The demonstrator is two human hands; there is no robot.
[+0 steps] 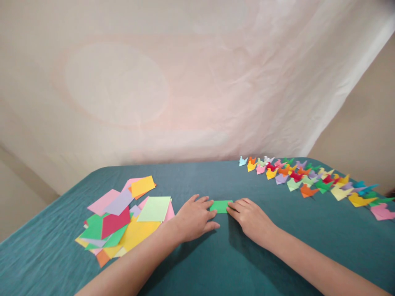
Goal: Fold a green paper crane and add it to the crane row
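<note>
A small green paper rectangle (221,206) lies flat on the teal tablecloth (265,263), folded in half by the look of it. My left hand (194,218) rests palm down at its left end, fingers spread, fingertips on the paper's edge. My right hand (251,218) lies at its right end, fingers stretched out and pressing on the paper's right edge. Neither hand lifts the paper.
A loose heap of coloured paper squares (123,218) lies to the left of my left hand. Several folded paper birds (308,179) in many colours stand in rows at the back right. A pale cloth backdrop (185,82) hangs behind the table.
</note>
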